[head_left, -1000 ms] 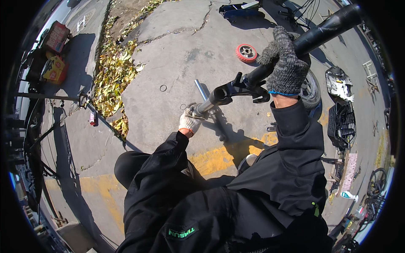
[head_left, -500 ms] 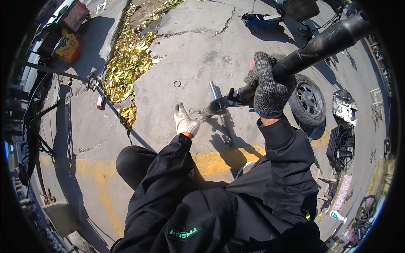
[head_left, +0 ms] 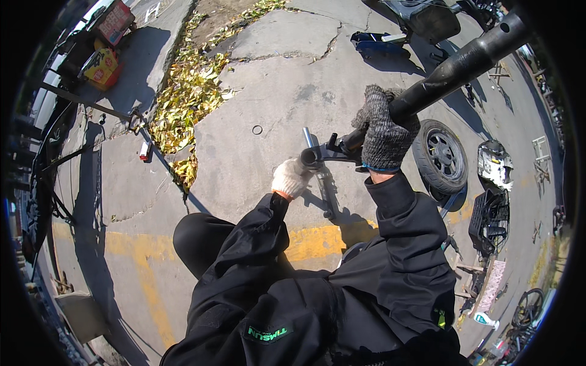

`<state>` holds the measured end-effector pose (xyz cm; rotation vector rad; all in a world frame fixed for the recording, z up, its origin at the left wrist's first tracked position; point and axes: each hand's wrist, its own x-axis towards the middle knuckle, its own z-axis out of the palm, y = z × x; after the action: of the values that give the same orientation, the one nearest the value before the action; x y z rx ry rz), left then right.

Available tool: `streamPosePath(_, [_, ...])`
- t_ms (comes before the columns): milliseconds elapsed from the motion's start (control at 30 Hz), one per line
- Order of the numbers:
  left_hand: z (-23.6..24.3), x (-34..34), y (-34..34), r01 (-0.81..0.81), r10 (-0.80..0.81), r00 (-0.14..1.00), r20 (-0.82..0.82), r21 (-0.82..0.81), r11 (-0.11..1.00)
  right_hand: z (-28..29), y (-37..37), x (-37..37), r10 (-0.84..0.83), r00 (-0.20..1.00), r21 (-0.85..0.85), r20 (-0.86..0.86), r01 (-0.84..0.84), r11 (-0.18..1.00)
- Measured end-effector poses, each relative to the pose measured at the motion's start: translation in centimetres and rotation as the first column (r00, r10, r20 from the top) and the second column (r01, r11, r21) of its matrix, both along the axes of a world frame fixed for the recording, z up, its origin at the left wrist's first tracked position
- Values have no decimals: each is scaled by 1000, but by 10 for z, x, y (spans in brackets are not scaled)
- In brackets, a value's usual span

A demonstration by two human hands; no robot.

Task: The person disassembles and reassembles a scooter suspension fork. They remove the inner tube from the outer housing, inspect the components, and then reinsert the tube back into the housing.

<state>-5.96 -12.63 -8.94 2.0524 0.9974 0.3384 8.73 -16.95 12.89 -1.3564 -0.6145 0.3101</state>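
Observation:
A front fork lies slantwise across my view, with a thick black tube (head_left: pixel 458 70) running to the upper right and a grey bracket (head_left: pixel 336 152) at its lower end. My right hand (head_left: pixel 387 131), in a dark grey knit glove, is wrapped round the black tube just above that bracket. In a white glove, my left hand (head_left: pixel 292 177) closes on the fork's lower end, beside a hollow round tube end (head_left: pixel 309 157). Its fingertips are partly hidden. A silver tube (head_left: pixel 307 135) shows beyond the bracket.
A small dark ring (head_left: pixel 257 130) lies on the concrete. To the right are a wheel with tyre (head_left: pixel 441 152), a white-and-black part (head_left: pixel 494 163) and a black crate-like part (head_left: pixel 489 221). Yellow leaves (head_left: pixel 186 100) line the left; a blue part (head_left: pixel 381 44) lies at the far side.
My left hand was open beside the fork; it has moved right and closed on its lower end. My right hand keeps its hold, shifted slightly left and nearer.

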Motion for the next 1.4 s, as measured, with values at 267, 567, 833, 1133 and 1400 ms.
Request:
streamPosePath(267, [2,0,-3,29,-37,988,147,56,998,3,-19,9,-58,992,169,114,38,985])
streamPosePath(567, [-4,17,9,-49,17,990,139,232,971,2,-26,0,40,887,-14,460,-38,999])
streamPosePath(833, [-1,20,10,-98,97,992,75,18,995,-17,-3,2,-9,984,18,177,6,1000])
streamPosePath(1133, [20,2,43,323,-360,893,-271,-174,930,-18,-38,50,641,754,44,143,-652,757])
streamPosePath(1400, [-10,5,17,20,-5,927,-374,36,999,-32,-27,39,171,474,-168,864,-49,985])
